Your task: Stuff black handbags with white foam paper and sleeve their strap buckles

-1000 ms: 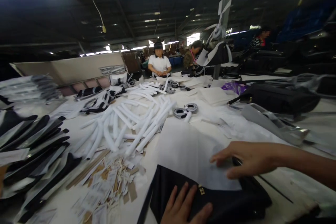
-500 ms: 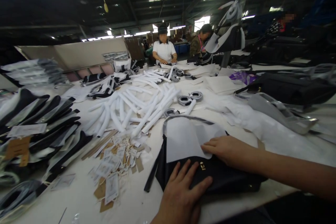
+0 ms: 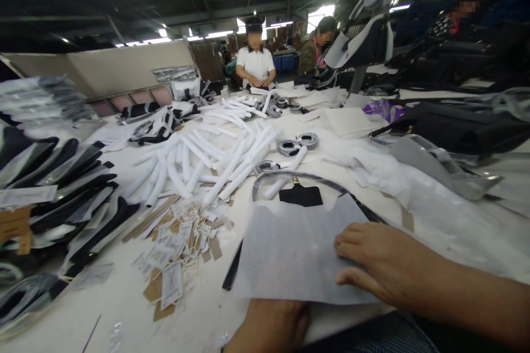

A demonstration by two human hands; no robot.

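In front of me a black bag lies on the table, its body mostly hidden under a thin white sheet [image 3: 285,253]. Its plastic-wrapped handle [image 3: 265,177] arches out beyond the sheet's far edge, beside a black tab [image 3: 301,196] with a small gold fitting. My right hand [image 3: 372,259] rests on the sheet's right part, thumb spread away from the fingers. Only the back and wrist of my left hand [image 3: 275,317] show at the near edge; its fingers are out of sight beneath the sheet. What they touch there cannot be seen.
White foam tubes [image 3: 223,160] are heaped beyond the bag. Hang tags [image 3: 174,253] with strings lie to the left, near stacked black wrapped pieces [image 3: 78,182]. Coiled wrapped straps [image 3: 289,147] lie past the bag. A black bag [image 3: 455,127] sits at right. A co-worker [image 3: 255,63] stands opposite.
The white sheet now spreads toward me over the black front and gold clasp seen before. My left hand has gone from lying on the bag to under the sheet. The black tab has come into view.
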